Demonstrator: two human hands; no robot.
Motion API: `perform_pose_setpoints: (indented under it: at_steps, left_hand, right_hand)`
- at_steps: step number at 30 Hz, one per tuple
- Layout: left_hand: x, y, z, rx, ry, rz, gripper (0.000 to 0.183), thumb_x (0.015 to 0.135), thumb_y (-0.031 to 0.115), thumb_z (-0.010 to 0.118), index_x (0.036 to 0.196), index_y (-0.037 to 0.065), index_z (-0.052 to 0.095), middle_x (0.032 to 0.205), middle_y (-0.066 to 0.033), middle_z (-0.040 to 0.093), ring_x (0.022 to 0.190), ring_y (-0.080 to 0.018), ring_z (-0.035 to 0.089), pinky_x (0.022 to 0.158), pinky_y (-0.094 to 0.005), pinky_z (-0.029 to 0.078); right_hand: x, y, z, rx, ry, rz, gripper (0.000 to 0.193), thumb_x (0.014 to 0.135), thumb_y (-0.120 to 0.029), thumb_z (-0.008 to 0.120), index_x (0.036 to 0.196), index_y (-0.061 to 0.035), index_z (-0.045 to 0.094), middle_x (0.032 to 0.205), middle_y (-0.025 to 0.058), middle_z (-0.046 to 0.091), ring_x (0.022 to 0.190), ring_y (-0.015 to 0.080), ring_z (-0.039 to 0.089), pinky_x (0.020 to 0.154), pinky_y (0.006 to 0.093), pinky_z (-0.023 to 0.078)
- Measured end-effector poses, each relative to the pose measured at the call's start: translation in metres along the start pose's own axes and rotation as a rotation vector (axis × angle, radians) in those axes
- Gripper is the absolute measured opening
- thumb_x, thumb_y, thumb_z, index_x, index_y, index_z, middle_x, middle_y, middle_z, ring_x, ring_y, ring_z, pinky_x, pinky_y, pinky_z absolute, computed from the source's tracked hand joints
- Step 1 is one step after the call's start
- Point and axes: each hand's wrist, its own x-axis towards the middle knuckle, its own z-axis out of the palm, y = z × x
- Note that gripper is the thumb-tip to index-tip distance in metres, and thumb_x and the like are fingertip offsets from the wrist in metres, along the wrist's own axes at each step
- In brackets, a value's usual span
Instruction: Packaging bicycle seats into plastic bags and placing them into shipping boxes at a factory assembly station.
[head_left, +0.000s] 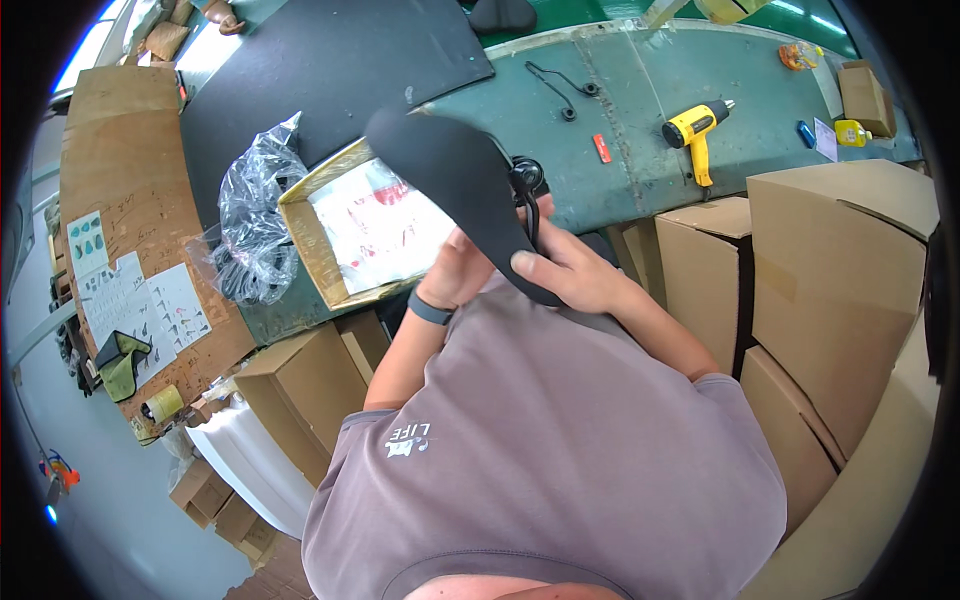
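Note:
Held up in front of my chest is a long black bike saddle (450, 170), broad at its far end and tapering toward me. Black bent wire with a coil (527, 175) shows at its right side. My right hand (578, 270) grips the near end, thumb on the smooth face and fingers behind by the wire. Against the left edge rests my left hand (462, 268), its fingers partly hidden behind the saddle. Just beyond my left hand lies an open carton (333, 292) with a printed white and red sheet (385, 225) inside.
Clear plastic wrap (262, 200) lies left of the carton. On the green bench are a bent black wire frame (562, 88), a red piece (601, 148) and a yellow heat gun (697, 135). Tall cardboard boxes (840, 290) crowd my right; another box (300, 390) stands at left.

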Motion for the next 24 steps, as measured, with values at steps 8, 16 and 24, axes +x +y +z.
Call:
perform_pose_setpoints:
  at_steps: [8, 16, 24]
  left_hand:
    - [0.039, -0.095, -0.056, 0.189, 0.849, -0.373, 0.024, 0.104, 0.018, 0.078, 0.111, -0.001, 0.066, 0.100, -0.0105, 0.073, 0.088, -0.0228, 0.077, 0.080, -0.0377, 0.067]
    - [0.043, -0.207, -0.129, 0.170, 1.014, -0.507, 0.044, 0.093, 0.011, 0.090, 0.119, -0.008, 0.059, 0.098, -0.0140, 0.073, 0.076, -0.0208, 0.076, 0.066, -0.0352, 0.066]
    - [0.029, -0.236, -0.157, 0.005, 1.006, -0.562, 0.041, 0.095, 0.012, 0.088, 0.119, -0.005, 0.058, 0.096, -0.0134, 0.072, 0.078, -0.0223, 0.076, 0.068, -0.0370, 0.066]
  right_hand:
    - [0.035, 0.159, -0.192, -0.214, -0.103, 0.885, 0.048, 0.105, -0.043, 0.076, 0.122, 0.0016, 0.074, 0.092, 0.0124, 0.080, 0.074, 0.0205, 0.077, 0.067, 0.0358, 0.064]
    - [0.157, 0.332, -0.240, -1.305, 0.352, 0.136, 0.087, 0.096, -0.044, 0.083, 0.159, 0.0061, 0.049, 0.142, 0.0271, 0.071, 0.132, 0.0473, 0.067, 0.114, 0.0515, 0.054]
    - [0.190, 0.321, -0.231, -1.360, 0.131, 0.308, 0.069, 0.099, -0.060, 0.070, 0.140, -0.0042, 0.066, 0.127, 0.0229, 0.079, 0.111, 0.0454, 0.076, 0.095, 0.0546, 0.060]
